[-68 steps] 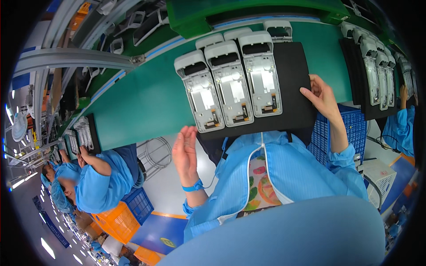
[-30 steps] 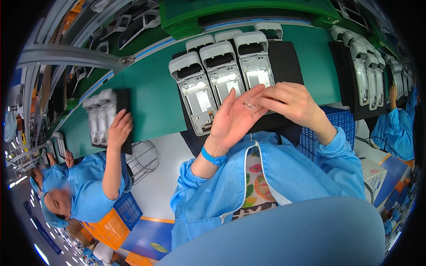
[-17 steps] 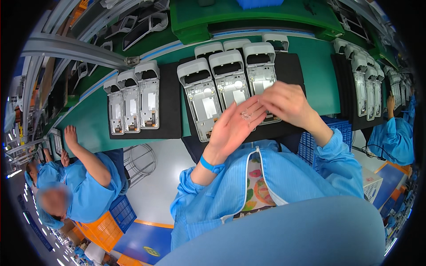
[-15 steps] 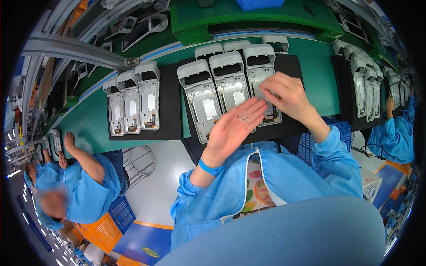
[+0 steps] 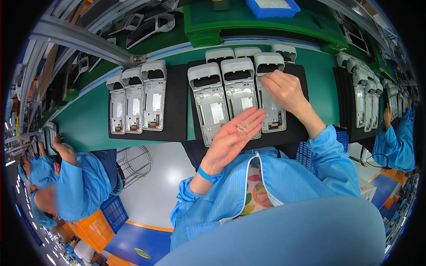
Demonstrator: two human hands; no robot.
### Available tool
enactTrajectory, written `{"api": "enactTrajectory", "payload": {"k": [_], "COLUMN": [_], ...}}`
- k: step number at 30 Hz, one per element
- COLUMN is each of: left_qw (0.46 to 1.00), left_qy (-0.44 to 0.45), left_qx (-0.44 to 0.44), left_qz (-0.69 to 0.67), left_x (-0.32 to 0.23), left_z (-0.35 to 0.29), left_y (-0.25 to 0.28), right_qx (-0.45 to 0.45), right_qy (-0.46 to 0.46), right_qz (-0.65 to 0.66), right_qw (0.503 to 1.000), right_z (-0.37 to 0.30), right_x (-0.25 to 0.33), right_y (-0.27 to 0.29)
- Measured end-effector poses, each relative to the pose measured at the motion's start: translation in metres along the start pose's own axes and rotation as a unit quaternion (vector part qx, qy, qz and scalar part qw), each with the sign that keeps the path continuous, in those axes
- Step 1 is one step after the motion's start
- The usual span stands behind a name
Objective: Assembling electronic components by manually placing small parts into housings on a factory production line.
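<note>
My left hand (image 5: 233, 137) is held palm up over the near edge of a black tray (image 5: 297, 128), with several tiny clear parts (image 5: 242, 127) lying in the palm. My right hand (image 5: 284, 91) reaches onto the rightmost of three grey device housings (image 5: 271, 95), fingertips pinched at its upper left part. What the fingers pinch is too small to tell. The middle housing (image 5: 239, 88) and the left housing (image 5: 208, 99) lie open beside it.
A second black tray (image 5: 175, 111) with three grey housings lies to the left on the green conveyor belt (image 5: 88, 128). More housings (image 5: 361, 102) sit at the right. People in blue coats work at the left (image 5: 75, 177) and right (image 5: 397, 142). A blue bin (image 5: 273, 6) stands on the far shelf.
The trays have moved to the right along the belt. My right hand left my left palm and moved up onto the rightmost housing. My left hand stays palm up.
</note>
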State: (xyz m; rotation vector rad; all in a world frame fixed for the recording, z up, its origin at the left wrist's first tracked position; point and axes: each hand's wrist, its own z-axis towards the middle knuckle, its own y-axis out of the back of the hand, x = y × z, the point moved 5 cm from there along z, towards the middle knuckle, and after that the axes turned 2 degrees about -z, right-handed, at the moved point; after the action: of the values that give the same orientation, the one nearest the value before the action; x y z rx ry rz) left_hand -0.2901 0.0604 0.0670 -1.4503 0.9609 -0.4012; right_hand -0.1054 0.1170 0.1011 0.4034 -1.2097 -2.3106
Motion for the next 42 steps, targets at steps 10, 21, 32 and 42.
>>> {"api": "enactTrajectory", "payload": {"k": [10, 21, 32, 42], "left_qw": [0.999, 0.989, 0.991, 0.991], "left_qy": [-0.027, -0.034, -0.015, -0.024], "left_qx": [0.029, 0.026, 0.024, 0.022], "left_qz": [0.01, -0.145, -0.13, -0.128], "left_x": [-0.005, -0.002, 0.003, -0.002], "left_z": [0.004, 0.007, 0.008, -0.002], "left_y": [-0.002, 0.006, 0.005, 0.011], "right_qx": [0.097, 0.058, 0.099, 0.054], "right_qy": [0.032, -0.082, 0.045, -0.028], "right_qz": [0.035, 0.337, 0.273, 0.29], "right_qw": [0.994, 0.936, 0.956, 0.955], "right_z": [0.007, 0.012, 0.015, 0.02], "right_x": [-0.002, 0.052, 0.063, 0.061], "right_y": [0.006, 0.038, 0.037, 0.022]}}
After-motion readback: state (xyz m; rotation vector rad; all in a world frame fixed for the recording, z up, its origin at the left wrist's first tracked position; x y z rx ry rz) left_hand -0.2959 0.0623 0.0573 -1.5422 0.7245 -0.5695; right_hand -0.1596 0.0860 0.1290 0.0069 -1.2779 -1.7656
